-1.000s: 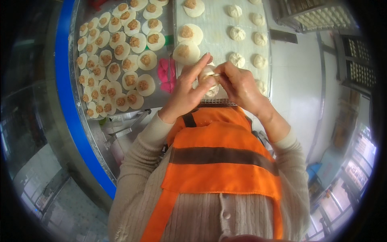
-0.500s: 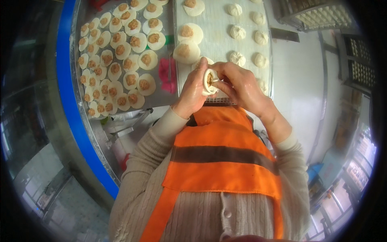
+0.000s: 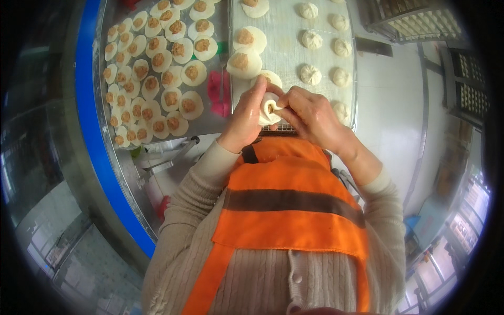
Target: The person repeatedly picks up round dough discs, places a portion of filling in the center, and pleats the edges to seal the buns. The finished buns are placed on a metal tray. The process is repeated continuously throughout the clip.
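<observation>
A partly gathered filled bun (image 3: pixel 267 112) sits in my cupped left hand (image 3: pixel 245 116), its thumb lying along the top edge. Its dough closes in around a small opening where brown filling shows. My right hand (image 3: pixel 314 116) pinches the pleated rim on the right side with thumb and forefinger. Just beyond my hands, a dough round with filling (image 3: pixel 242 62) lies flat on the lined tray (image 3: pixel 283 50), with others behind it. Pleated buns (image 3: pixel 311 74) stand in two columns along the tray's right part.
At left, a metal table (image 3: pixel 207 118) with a blue edge (image 3: pixel 107 173) carries many dough rounds topped with filling. A pink cloth (image 3: pixel 218 93) lies between table and tray. Racks with trays of buns (image 3: pixel 420 23) stand at the far right.
The bun's opening has narrowed as more of the rim is gathered into folds. My hands have shifted only slightly, and the bun's top has turned more into view.
</observation>
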Motion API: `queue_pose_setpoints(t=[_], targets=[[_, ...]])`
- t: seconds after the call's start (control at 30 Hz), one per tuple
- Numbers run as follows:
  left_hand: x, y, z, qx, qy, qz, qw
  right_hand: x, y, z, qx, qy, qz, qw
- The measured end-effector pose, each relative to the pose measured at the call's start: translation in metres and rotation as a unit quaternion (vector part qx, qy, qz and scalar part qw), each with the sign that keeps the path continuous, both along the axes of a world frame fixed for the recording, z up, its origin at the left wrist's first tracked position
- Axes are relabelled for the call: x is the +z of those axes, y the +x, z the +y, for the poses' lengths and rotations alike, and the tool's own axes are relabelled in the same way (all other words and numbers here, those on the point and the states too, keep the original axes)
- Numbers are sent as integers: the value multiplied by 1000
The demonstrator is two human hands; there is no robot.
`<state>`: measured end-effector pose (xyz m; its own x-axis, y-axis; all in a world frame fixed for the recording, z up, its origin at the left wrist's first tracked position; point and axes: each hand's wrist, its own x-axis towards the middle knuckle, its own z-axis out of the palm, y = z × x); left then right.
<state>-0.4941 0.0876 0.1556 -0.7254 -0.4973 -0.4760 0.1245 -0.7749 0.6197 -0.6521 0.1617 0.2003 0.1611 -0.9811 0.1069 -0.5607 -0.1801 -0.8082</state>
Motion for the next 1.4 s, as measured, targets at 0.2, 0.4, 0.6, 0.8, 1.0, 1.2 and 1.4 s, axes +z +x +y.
queue_pose_setpoints(t=[0.2, 0.4, 0.6, 0.8, 1.0, 1.2, 1.4], targets=[[-5, -1, 6, 73, -51, -25, 996, 0, 1, 1, -8, -47, -5, 999], [1, -1, 4, 8, -119, -46, 992, 3, -3, 2, -18, 0, -63, 998], [7, 1, 6, 6, -111, -34, 993, -2, -4, 2, 16, -71, -82, 994], [3, 0, 0, -12, -117, -95, 988, -5, -4, 0, 19, -63, -49, 997], [-8, -11, 8, 73, -131, -125, 981, -9, -5, 1, 47, -65, -49, 996], [-15, -10, 14, 169, -352, -170, 905, -6, 1, 0, -68, -41, -51, 995], [-20, -12, 17, 220, -497, -173, 821, -2, 18, 11, -176, 107, -166, 964]])
